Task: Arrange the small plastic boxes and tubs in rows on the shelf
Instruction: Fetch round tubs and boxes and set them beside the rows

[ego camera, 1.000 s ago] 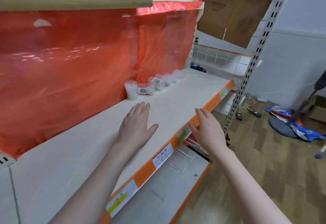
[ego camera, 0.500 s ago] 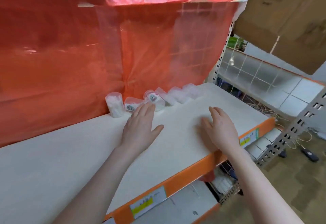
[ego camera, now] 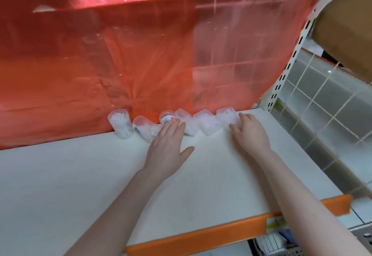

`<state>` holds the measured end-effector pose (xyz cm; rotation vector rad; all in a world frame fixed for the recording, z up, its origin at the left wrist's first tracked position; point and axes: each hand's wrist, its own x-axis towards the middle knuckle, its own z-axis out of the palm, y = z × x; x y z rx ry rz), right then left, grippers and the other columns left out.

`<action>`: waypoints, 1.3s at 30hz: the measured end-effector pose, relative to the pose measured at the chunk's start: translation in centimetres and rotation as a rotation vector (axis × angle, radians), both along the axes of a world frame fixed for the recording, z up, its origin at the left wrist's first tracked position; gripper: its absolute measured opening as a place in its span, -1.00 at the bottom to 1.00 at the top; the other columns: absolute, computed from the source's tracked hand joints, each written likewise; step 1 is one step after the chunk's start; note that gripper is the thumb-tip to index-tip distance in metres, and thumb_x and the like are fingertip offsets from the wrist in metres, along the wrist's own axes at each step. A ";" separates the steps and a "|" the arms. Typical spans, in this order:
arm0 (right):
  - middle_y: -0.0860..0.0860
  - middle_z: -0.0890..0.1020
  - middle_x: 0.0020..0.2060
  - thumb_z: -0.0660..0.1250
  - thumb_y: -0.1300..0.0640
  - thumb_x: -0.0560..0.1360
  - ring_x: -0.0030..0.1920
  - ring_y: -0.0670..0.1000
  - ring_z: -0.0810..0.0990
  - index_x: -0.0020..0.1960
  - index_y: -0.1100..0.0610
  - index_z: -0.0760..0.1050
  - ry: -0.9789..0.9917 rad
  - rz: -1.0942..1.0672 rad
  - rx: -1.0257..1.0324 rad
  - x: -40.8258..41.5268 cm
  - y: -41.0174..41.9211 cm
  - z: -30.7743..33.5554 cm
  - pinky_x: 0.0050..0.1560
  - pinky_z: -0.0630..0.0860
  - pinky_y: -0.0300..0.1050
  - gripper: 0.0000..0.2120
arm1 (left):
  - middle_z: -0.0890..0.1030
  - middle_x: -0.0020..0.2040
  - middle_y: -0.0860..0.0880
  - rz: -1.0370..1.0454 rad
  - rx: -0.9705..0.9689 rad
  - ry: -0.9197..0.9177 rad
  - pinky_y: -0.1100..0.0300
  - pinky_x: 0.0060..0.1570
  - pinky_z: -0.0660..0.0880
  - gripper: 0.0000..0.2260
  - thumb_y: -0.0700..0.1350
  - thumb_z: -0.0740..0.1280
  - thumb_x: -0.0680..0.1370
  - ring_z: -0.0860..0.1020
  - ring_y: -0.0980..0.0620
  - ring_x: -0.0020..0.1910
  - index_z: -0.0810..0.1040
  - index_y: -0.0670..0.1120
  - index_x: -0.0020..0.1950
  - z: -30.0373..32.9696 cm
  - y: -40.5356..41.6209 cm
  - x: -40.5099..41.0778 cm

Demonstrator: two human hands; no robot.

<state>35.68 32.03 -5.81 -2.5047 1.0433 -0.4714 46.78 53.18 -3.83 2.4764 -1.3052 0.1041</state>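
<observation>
Several small clear plastic tubs and boxes filled with white bits stand in a loose line at the back of the white shelf (ego camera: pixel 70 175). An upright round tub (ego camera: pixel 120 123) is leftmost, then a tipped tub (ego camera: pixel 145 128), a labelled tub (ego camera: pixel 167 117) and three square boxes, the last box (ego camera: pixel 226 115) being rightmost. My left hand (ego camera: pixel 168 147) lies flat, fingers straight, fingertips at the labelled tub. My right hand (ego camera: pixel 249 132) reaches with straight fingers and touches the rightmost box.
A red plastic sheet (ego camera: pixel 141 64) hangs behind the tubs as a back wall. The shelf's orange front edge (ego camera: pixel 201 237) runs below my arms. A perforated upright post (ego camera: pixel 289 64) and a wire grid (ego camera: pixel 332 104) stand at right; cardboard boxes sit above.
My head and both hands have moved forward toward the back of the shelf. The left fingertips now reach the labelled tub and the right fingers reach the rightmost box.
</observation>
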 end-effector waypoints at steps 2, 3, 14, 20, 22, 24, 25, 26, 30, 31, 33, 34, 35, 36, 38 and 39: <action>0.17 0.46 0.20 0.22 0.01 0.55 0.20 0.18 0.43 0.29 0.26 0.37 0.014 0.021 0.012 1.0 -0.4 -0.4 0.06 0.39 0.00 -0.58 | 0.11 0.53 0.04 -0.015 0.014 -0.027 0.15 0.36 0.14 -0.40 0.15 0.24 0.55 0.04 0.06 0.51 0.15 -0.02 0.51 0.1 -0.4 0.2; 0.17 0.46 0.18 0.23 0.01 0.54 0.18 0.18 0.44 0.27 0.26 0.38 0.027 0.027 0.015 1.4 -0.5 -0.5 0.03 0.39 0.00 -0.59 | 0.12 0.53 0.04 -0.028 0.019 -0.040 0.16 0.36 0.13 -0.41 0.14 0.24 0.55 0.05 0.06 0.50 0.16 -0.03 0.50 0.2 -0.6 0.3; 0.10 0.43 -0.02 0.32 0.19 0.35 0.00 0.19 0.46 -0.03 0.18 0.36 0.052 0.010 0.073 -0.3 -1.4 -0.6 -0.21 0.30 -0.09 -0.77 | 0.07 0.55 0.02 -0.230 0.170 -0.133 0.18 0.40 0.00 -0.37 0.06 0.28 0.54 -0.02 0.05 0.53 0.09 -0.06 0.52 1.4 -5.4 1.8; -0.02 0.34 -0.11 0.33 0.18 0.33 -0.03 0.14 0.45 -0.09 0.12 0.29 0.094 -0.028 0.092 -3.5 -1.9 -0.5 -0.25 0.30 -0.09 -0.75 | 0.01 0.56 -0.03 -0.361 0.424 -0.114 0.15 0.46 -0.08 -0.29 -0.13 0.31 0.49 -0.02 0.02 0.53 0.03 -0.10 0.54 2.1 -9.6 3.0; -0.03 0.35 -0.10 0.31 0.19 0.33 -0.05 0.13 0.46 -0.05 0.12 0.32 0.096 -0.047 0.114 -4.5 -2.0 -0.5 -0.26 0.32 -0.08 -0.76 | 0.05 0.55 -0.02 -0.392 0.496 -0.103 0.13 0.45 -0.01 -0.31 -0.19 0.29 0.48 0.02 0.03 0.52 0.05 -0.09 0.54 2.1 -10.7 3.3; -0.02 0.36 -0.10 0.29 0.19 0.32 -0.06 0.12 0.46 -0.06 0.11 0.32 0.100 -0.053 0.133 -5.5 -2.1 -0.5 -0.26 0.32 -0.08 -0.77 | 0.11 0.53 -0.01 -0.414 0.561 -0.090 0.11 0.42 0.11 -0.35 -0.23 0.25 0.48 0.08 0.02 0.50 0.08 -0.07 0.53 2.1 -11.6 3.5; -0.02 0.37 -0.09 0.29 0.19 0.32 -0.06 0.12 0.46 -0.08 0.10 0.31 0.103 -0.052 0.135 -5.9 -2.2 -0.4 -0.25 0.32 -0.07 -0.78 | 0.14 0.51 0.00 -0.418 0.583 -0.071 0.09 0.39 0.18 -0.37 -0.25 0.23 0.49 0.13 0.01 0.48 0.10 -0.06 0.53 2.1 -11.9 3.6; -0.01 0.38 -0.08 0.29 0.19 0.32 -0.05 0.12 0.46 -0.08 0.10 0.30 0.108 -0.051 0.133 -6.3 -2.2 -0.4 -0.23 0.33 -0.07 -0.77 | 0.20 0.49 0.00 -0.419 0.588 -0.047 0.06 0.35 0.25 -0.40 -0.26 0.22 0.49 0.19 -0.01 0.46 0.14 -0.05 0.51 2.1 -12.2 3.8; 0.01 0.41 -0.01 0.31 0.19 0.33 -0.01 0.11 0.46 0.00 0.13 0.35 0.116 -0.048 0.119 -7.8 -2.0 -0.3 -0.15 0.41 -0.05 -0.73 | 0.46 0.19 -0.02 -0.406 0.527 -0.086 0.04 0.01 0.42 -0.65 -0.18 0.26 0.47 0.41 -0.10 0.21 0.42 -0.03 0.26 2.5 -12.7 3.5; 0.01 0.42 0.00 0.31 0.20 0.33 -0.01 0.11 0.46 0.02 0.14 0.36 0.119 -0.048 0.120 -8.2 -1.9 -0.3 -0.13 0.43 -0.04 -0.72 | 0.47 0.12 -0.02 -0.395 0.522 -0.121 0.09 -0.10 0.38 -0.69 -0.14 0.29 0.45 0.42 -0.10 0.15 0.46 -0.03 0.19 2.6 -12.7 3.1; 0.02 0.43 0.03 0.31 0.21 0.32 0.01 0.11 0.46 0.06 0.14 0.38 0.136 -0.041 0.127 -8.8 -1.7 -0.3 -0.08 0.47 -0.02 -0.68 | 0.49 0.04 -0.03 -0.390 0.495 -0.182 0.13 -0.18 0.26 -0.74 -0.04 0.33 0.42 0.43 -0.10 0.07 0.48 -0.04 0.09 2.5 -12.6 2.1; 0.02 0.42 0.03 0.31 0.21 0.32 0.02 0.11 0.46 0.06 0.14 0.38 0.148 -0.035 0.134 -9.1 -1.7 -0.2 -0.07 0.47 -0.01 -0.68 | 0.49 0.02 -0.04 -0.394 0.479 -0.194 0.14 -0.18 0.23 -0.73 0.02 0.34 0.41 0.43 -0.10 0.06 0.49 -0.04 0.07 2.3 -12.4 1.6; 0.02 0.42 0.02 0.30 0.21 0.32 0.02 0.10 0.46 0.04 0.13 0.38 0.162 -0.029 0.142 -9.3 -1.6 -0.1 -0.07 0.48 -0.01 -0.70 | 0.49 0.01 -0.04 -0.397 0.464 -0.196 0.14 -0.17 0.22 -0.70 0.06 0.35 0.40 0.43 -0.09 0.05 0.49 -0.05 0.06 2.0 -12.2 1.1; 0.01 0.41 0.00 0.29 0.21 0.32 0.00 0.10 0.46 0.00 0.12 0.37 0.178 -0.024 0.148 -9.5 -1.6 0.1 -0.08 0.48 -0.01 -0.73 | 0.48 0.01 -0.04 -0.397 0.447 -0.188 0.15 -0.17 0.22 -0.67 0.09 0.35 0.39 0.42 -0.08 0.05 0.49 -0.05 0.07 1.7 -12.0 0.7; 0.00 0.39 -0.05 0.30 0.18 0.32 -0.01 0.10 0.46 -0.07 0.11 0.33 0.211 -0.019 0.142 -9.6 -1.5 0.3 -0.10 0.46 -0.03 -0.78 | 0.46 0.03 -0.03 -0.386 0.401 -0.145 0.15 -0.14 0.24 -0.63 0.10 0.34 0.40 0.42 -0.06 0.07 0.47 -0.04 0.12 1.1 -11.4 0.1; -0.01 0.38 -0.08 0.32 0.15 0.33 0.00 0.09 0.46 -0.08 0.10 0.32 0.221 -0.019 0.130 -9.6 -1.5 0.5 -0.13 0.43 -0.06 -0.77 | 0.46 0.04 -0.02 -0.377 0.378 -0.114 0.15 -0.13 0.26 -0.64 0.08 0.33 0.41 0.42 -0.05 0.09 0.46 -0.04 0.14 0.9 -11.2 -0.2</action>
